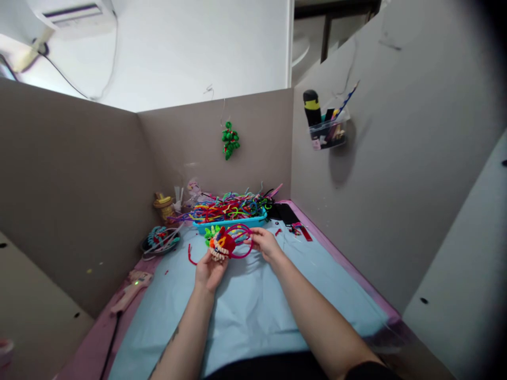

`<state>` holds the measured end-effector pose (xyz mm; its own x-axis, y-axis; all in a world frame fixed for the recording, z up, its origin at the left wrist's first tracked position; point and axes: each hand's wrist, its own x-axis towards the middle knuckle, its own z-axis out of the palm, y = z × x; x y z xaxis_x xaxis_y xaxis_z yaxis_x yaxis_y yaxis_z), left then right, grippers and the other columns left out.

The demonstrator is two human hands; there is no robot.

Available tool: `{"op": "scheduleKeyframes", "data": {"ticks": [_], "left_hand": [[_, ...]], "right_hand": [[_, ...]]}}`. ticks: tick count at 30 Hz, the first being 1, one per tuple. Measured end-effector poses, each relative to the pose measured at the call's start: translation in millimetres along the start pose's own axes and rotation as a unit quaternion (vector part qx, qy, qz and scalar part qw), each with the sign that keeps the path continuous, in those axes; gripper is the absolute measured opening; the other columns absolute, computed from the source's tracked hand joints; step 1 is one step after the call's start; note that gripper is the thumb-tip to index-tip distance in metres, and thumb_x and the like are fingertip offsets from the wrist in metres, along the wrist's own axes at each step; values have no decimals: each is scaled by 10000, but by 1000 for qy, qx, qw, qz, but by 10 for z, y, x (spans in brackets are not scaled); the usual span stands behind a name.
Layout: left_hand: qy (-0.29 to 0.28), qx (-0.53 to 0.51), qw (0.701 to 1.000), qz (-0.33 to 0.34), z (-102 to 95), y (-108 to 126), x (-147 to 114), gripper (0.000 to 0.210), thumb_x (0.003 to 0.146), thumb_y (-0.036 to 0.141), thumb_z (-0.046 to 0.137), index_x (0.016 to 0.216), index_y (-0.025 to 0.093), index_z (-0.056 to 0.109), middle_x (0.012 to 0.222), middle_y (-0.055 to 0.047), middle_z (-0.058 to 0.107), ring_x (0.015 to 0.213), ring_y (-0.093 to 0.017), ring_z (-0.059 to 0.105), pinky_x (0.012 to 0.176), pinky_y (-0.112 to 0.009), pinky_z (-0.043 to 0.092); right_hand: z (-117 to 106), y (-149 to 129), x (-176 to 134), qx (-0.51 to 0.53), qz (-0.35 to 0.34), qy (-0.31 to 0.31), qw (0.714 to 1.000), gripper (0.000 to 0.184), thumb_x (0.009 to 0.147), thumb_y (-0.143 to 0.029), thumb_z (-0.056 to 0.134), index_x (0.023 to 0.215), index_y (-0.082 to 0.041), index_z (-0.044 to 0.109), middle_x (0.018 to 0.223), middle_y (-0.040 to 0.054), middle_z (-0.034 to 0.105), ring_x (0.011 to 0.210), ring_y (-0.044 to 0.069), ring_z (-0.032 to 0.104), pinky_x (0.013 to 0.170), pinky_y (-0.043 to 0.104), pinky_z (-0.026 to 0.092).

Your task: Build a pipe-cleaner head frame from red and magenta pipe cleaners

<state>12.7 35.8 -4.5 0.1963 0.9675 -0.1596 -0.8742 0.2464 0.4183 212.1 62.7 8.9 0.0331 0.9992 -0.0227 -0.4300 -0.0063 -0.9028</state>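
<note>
A pipe-cleaner figure [224,246] in red, cream, orange and a little blue hangs just above the table sheet. My left hand [211,271] is closed on its cream lower edge from below. Large magenta pipe-cleaner loops [241,255] stick out from its right side. These loops are pinched between the thumb and fingers of my right hand [265,243]. Behind the figure shows a green pipe-cleaner piece [211,234], partly hidden; whether it is joined on I cannot tell. A bent red pipe cleaner [190,255] lies to the left of my left hand.
A blue tray [255,221] heaped with pipe cleaners stands at the back. At left are a dark bowl [148,254] and a pink glue gun [129,293] with its cord. A black pad [284,212] lies back right. Panels enclose the table; a clear box [328,137] hangs right.
</note>
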Motion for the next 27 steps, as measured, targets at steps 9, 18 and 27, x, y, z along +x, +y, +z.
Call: {"op": "scheduleKeyframes", "data": {"ticks": [9, 18, 27], "left_hand": [[-79, 77, 994, -8, 47, -83, -112, 346, 859, 95, 455, 1181, 195, 532, 1010, -78, 695, 937, -208, 653, 886, -407, 497], [-153, 157, 975, -43, 174, -300, -274, 388, 852, 149, 506, 1236, 199, 474, 1121, -78, 647, 984, -200, 630, 939, -416, 454], [-194, 120, 971, -70, 173, -472, -271, 512, 761, 82, 594, 1246, 174, 460, 1295, -129, 528, 1222, -291, 467, 1062, -471, 297]], "right_hand": [[-60, 111, 129, -41, 9, 50, 998, 214, 633, -110, 552, 831, -181, 589, 697, 4, 651, 621, 174, 672, 434, 201, 440], [-197, 164, 261, -57, -10, 74, 996, 195, 620, -162, 586, 811, -159, 627, 564, -11, 634, 486, 127, 596, 409, 191, 408], [-292, 179, 328, -66, -23, 37, 997, 213, 594, -248, 649, 783, -152, 669, 538, -1, 646, 465, 135, 583, 497, 254, 481]]}}
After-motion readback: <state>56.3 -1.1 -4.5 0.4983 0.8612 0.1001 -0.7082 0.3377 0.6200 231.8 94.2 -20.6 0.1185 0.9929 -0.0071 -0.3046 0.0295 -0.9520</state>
